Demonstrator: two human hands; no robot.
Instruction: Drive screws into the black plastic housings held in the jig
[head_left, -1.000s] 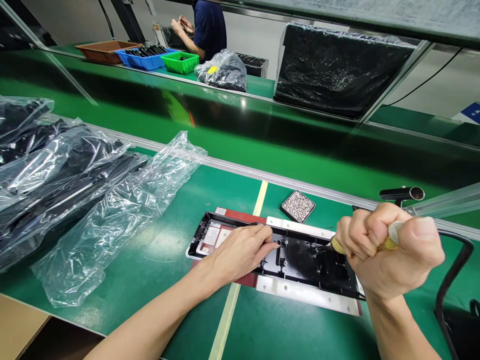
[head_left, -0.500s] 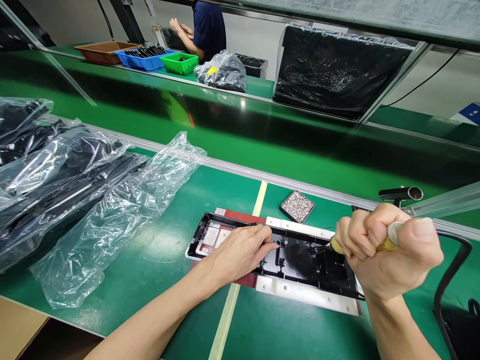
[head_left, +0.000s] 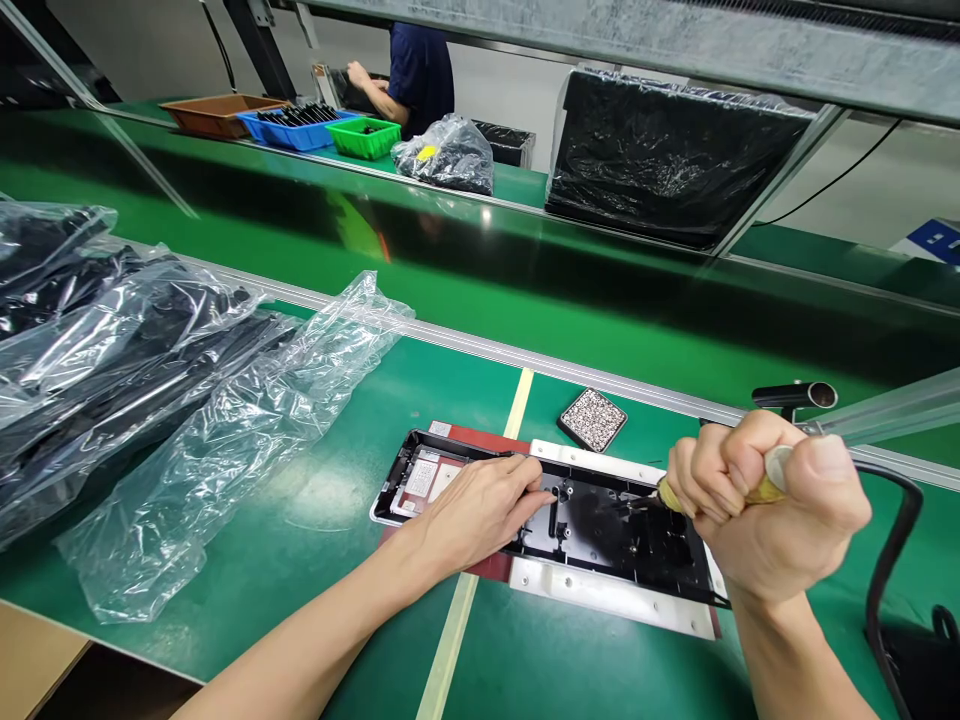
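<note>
A long black plastic housing (head_left: 600,528) lies open side up in a fixture with white side blocks (head_left: 630,603) and a dark red base (head_left: 491,567). My left hand (head_left: 480,505) is closed over the housing's left-middle part, fingers curled near its far wall and thumb inside it. In a fist, my right hand (head_left: 765,510) grips a yellow-handled soldering iron (head_left: 670,495), thumb on top of the handle. The iron slants down to the left, its thin metal end inside the housing; exact tip contact is hard to make out. Beyond the housing sits a small tray of tiny silvery pieces (head_left: 592,420).
Plastic-wrapped black parts (head_left: 150,390) cover the left of the green table. A metal tube holder (head_left: 795,395) and a black cable (head_left: 892,560) stand at right. Behind the divider are brown, blue (head_left: 292,128) and green bins (head_left: 365,138) and a person in dark blue (head_left: 421,75).
My right hand and the iron have shifted slightly left. The left hand keeps its place on the housing. The view has tilted a little.
</note>
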